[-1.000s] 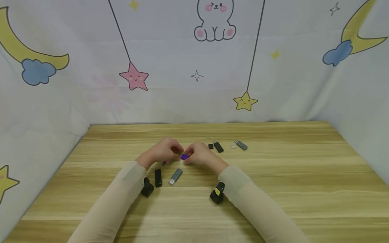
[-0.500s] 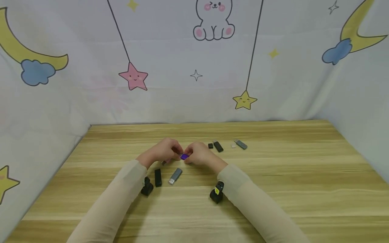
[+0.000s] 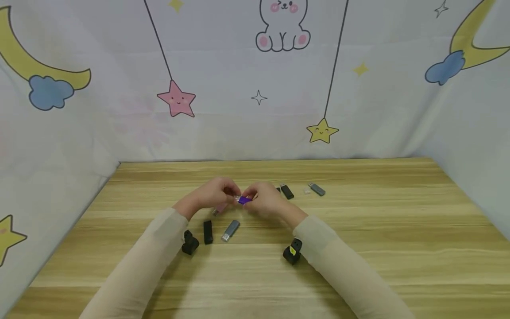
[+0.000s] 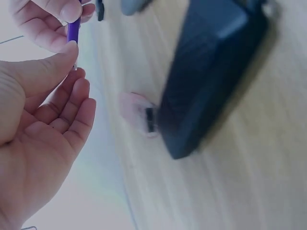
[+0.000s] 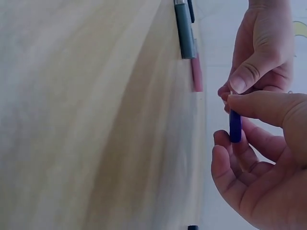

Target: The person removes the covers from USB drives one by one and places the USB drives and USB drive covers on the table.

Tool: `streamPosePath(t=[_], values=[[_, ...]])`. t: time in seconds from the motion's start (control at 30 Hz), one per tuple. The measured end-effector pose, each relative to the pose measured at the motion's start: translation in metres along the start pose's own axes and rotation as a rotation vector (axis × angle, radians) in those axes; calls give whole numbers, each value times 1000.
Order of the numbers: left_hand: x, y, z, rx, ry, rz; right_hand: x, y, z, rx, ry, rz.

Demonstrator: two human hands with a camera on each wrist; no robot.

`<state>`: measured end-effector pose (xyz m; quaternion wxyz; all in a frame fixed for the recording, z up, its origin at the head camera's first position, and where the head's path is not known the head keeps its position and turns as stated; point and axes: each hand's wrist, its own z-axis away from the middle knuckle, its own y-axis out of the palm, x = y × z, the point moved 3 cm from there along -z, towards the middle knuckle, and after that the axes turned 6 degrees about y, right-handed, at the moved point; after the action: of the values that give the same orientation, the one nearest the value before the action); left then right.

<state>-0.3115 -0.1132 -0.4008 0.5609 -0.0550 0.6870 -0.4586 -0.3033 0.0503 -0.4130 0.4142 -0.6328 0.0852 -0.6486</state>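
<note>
A purple USB stick is held between both hands over the middle of the table. My right hand grips its purple body with thumb and fingers. At the stick's other end, where a clear or silvery tip shows, my left hand pinches with thumb and forefinger; the fingertips hide most of that end. In the right wrist view the purple body points down past the right thumb. A pink USB stick lies on the table just under the left hand, partly hidden by it.
Nearer the person lie a black USB stick and a grey one. Back right are another black stick, a black cap partly behind the right hand, a clear cap and a grey stick. A printed curtain stands behind.
Both hands have risen a little with the purple stick, and the forearms have spread slightly apart. More of the pink stick now shows, while the right hand covers part of the black cap.
</note>
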Motion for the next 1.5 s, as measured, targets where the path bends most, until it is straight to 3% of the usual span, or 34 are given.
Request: streamPosePath(t=[0.43,0.73,1.0,1.3,1.5], values=[[-27,-3,14,-33,37,118,10,-22,29,-30,-131,27],[-43,6,29,-59,86,207,11,-30,53,-37,-237,26],[-57,19,40,-93,148,262,4,-36,73,-41,-250,50],[-65,38,52,-131,157,314,-2,-38,90,22,-227,-19],[-70,50,54,-140,225,316,-9,-34,97,90,-201,-69]])
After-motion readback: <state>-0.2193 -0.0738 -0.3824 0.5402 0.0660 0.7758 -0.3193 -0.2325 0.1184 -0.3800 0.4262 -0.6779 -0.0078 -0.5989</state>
